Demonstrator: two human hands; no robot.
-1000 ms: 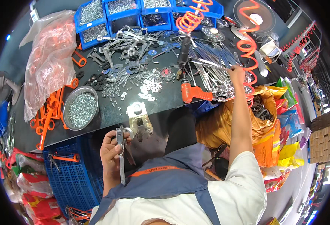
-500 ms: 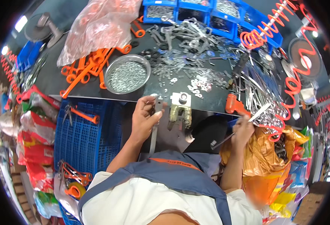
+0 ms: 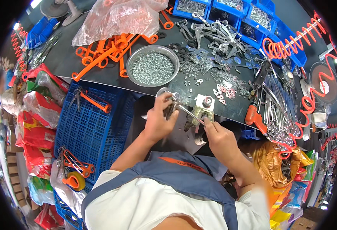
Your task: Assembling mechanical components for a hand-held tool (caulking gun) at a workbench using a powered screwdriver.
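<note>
In front of the table's edge, my left hand is closed around a grey metal lever-like part, whose rounded end sticks out above the fingers. Fingers hide most of it. My right hand pinches a thin silver metal rod that slants up to the left. Its far end meets the part at my left fingertips; whether it is inserted or only touching, I cannot tell. Just right of the rod, a small white-topped fixture with a dark round knob stands at the table edge.
A metal bowl of small fasteners stands near the edge, beside orange wrench-shaped handles under a plastic bag. Loose metal parts cover the middle. An orange power driver and silver rods lie right. A blue crate is at left.
My right hand has come in from the far right with the rod, up to the part in my left hand. The left hand has shifted slightly right, and the whole view has moved.
</note>
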